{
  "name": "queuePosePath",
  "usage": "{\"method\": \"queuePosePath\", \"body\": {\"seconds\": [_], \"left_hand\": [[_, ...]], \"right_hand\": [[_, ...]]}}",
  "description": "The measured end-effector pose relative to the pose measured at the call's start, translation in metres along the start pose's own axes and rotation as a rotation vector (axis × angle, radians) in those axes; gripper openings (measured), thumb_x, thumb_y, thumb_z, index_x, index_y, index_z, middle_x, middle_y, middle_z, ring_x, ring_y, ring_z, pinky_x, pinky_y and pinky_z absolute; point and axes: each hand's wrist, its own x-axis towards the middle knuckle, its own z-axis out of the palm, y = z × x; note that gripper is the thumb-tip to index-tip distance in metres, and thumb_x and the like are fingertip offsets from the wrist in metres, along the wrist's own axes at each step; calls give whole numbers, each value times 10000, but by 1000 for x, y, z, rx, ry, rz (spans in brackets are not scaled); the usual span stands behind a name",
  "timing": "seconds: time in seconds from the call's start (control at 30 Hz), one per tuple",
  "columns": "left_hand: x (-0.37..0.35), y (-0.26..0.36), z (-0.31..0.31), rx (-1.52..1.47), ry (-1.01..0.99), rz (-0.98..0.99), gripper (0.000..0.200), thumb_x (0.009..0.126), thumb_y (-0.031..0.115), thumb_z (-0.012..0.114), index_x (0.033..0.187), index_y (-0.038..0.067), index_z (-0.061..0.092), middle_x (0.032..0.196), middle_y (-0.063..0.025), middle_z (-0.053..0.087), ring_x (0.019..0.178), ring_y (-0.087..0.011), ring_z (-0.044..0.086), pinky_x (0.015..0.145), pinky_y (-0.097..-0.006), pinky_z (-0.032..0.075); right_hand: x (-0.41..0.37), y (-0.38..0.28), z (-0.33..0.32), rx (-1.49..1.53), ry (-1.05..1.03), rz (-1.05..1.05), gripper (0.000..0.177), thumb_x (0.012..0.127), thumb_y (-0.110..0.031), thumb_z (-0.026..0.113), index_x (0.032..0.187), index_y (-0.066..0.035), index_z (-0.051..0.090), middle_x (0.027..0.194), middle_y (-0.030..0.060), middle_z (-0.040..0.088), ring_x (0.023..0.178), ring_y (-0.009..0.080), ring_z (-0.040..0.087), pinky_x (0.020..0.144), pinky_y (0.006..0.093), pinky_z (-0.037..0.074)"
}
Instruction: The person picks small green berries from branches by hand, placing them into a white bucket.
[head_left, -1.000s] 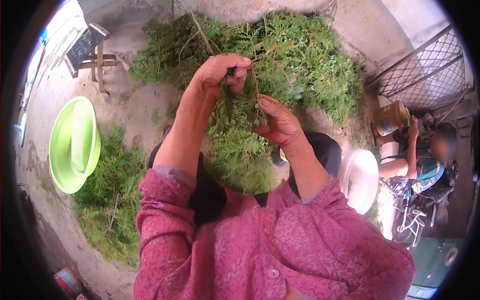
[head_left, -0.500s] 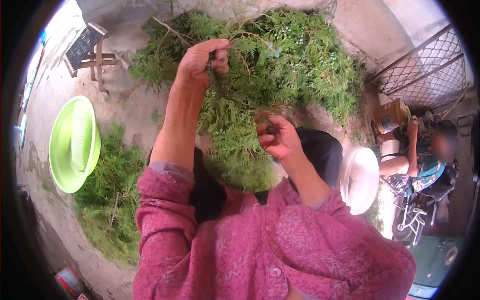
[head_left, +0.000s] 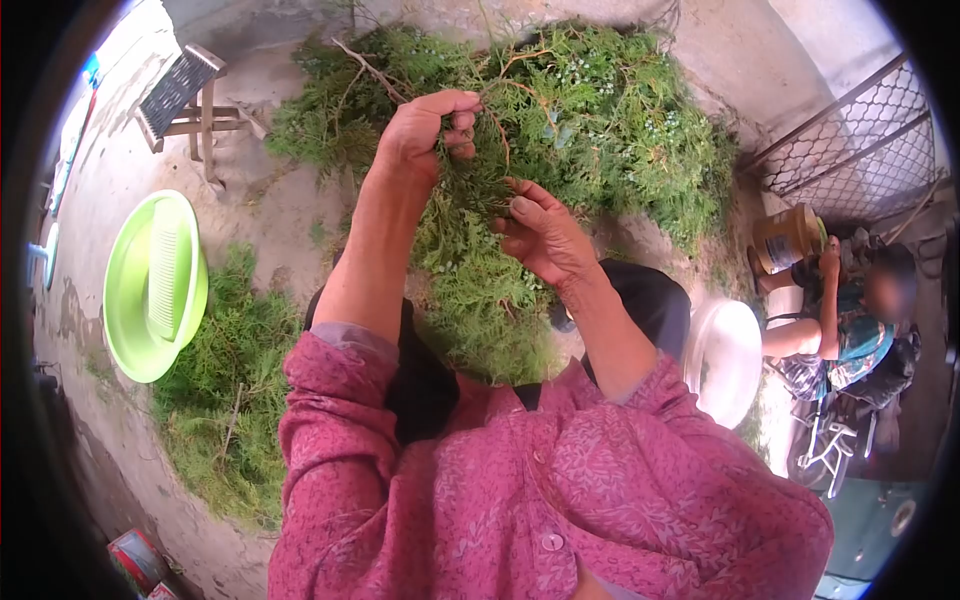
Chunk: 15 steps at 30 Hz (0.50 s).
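Note:
My left hand is closed around the upper part of a leafy cypress branch, which hangs from the fingers. To its right and a little lower, my right hand has thumb and index finger pinched at the edge of that branch's foliage; whatever small piece they grip is too small to make out. Behind and below both hands spreads a big heap of cut cypress branches, dotted with small pale blue-green cones.
A light green basin with a ribbed panel stands at left beside another pile of greenery. A wooden-legged stool is behind it. By my right knee is a white tub. Another person sits at right near a brown bucket.
My right hand has moved up and left to the branch's foliage; the dark green bits seen in its fingers before no longer show. My left hand appears slightly farther right, still gripping the branch.

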Motion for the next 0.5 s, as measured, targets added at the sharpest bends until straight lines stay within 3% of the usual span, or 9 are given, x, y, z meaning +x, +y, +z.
{"method": "queuePosePath", "body": {"seconds": [0.1, 0.2, 0.37, 0.5], "left_hand": [[0, 1, -1, 2, 11, 9, 113, 777, 124, 568, 780, 32, 502, 563, 23, 424, 443, -81, 324, 477, -247, 294], [0, 1, -1, -10, 20, -8, 115, 778, 126, 567, 778, 32, 500, 563, 24, 424, 446, -81, 323, 478, -252, 299], [-2, 2, 1, 4, 28, 5, 114, 778, 123, 568, 775, 35, 496, 566, 24, 426, 449, -81, 321, 478, -255, 302], [-3, 3, 3, -1, 58, 15, 107, 775, 116, 568, 760, 37, 498, 566, 23, 428, 454, -83, 322, 482, -252, 304]], "right_hand": [[6, 4, 8, 25, -35, -9, 346, 737, -111, 685, 1034, -96, 508, 838, -12, 574, 671, 94, 573, 453, 187, 388], [11, 10, 9, -105, 42, -59, 241, 755, -91, 661, 966, -134, 553, 807, -6, 586, 672, 133, 568, 457, 201, 379], [14, 14, 6, -156, 84, -206, 167, 769, -99, 650, 910, -131, 565, 734, -34, 569, 608, 94, 541, 445, 190, 373], [8, 8, 10, -184, 122, -209, 114, 780, -105, 641, 873, -113, 575, 710, -32, 554, 574, 73, 503, 440, 186, 359]]}}
